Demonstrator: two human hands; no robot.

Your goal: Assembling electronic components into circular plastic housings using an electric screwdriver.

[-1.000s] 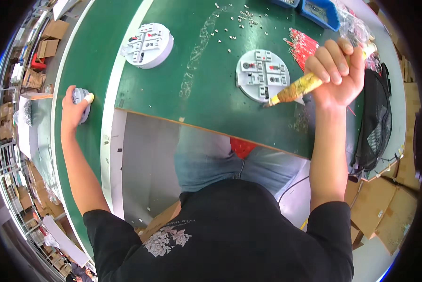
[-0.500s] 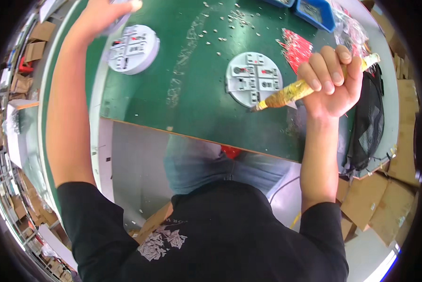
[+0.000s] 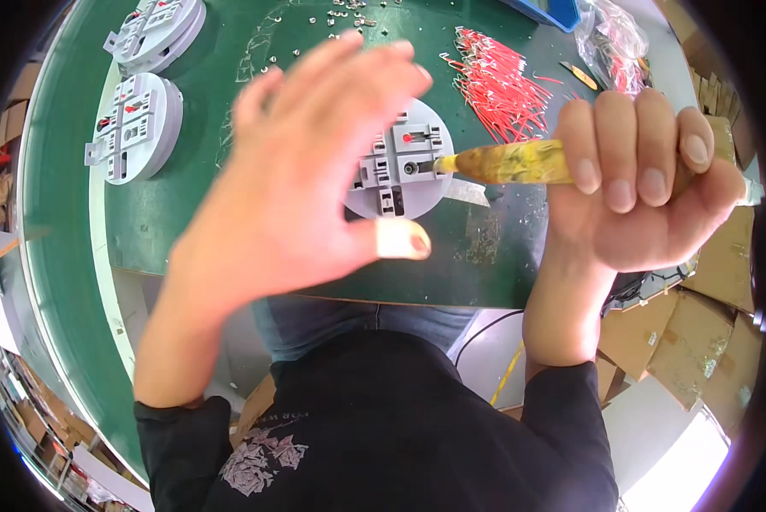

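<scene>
A round light-grey plastic base (image 3: 430,192) with raised blocks, slots and a red mark lies flat on the green table. My left hand (image 3: 302,179) hovers over its left part, fingers spread and nothing in them, hiding much of it. Pale tape wraps the thumb end. My right hand (image 3: 635,171) is wrapped round a yellow tape-wrapped stick-like tool (image 3: 511,162), held almost level, its tip pointing left. The tip overlaps the base's right edge in this view; I cannot tell whether it touches. At the left lie more grey round bases (image 3: 140,124) (image 3: 157,34).
Red wires (image 3: 498,85) lie bunched beyond the base, with small metal pieces (image 3: 345,17) scattered to their left. A blue bin (image 3: 549,10), a clear plastic bag (image 3: 609,43) and a small yellow-handled tool (image 3: 581,75) are at the far right. Cardboard boxes (image 3: 681,341) stand beside the table.
My left hand has come from the bases at the far left to above the middle base. The yellow tool has levelled out in my right hand. The whole view has shifted.
</scene>
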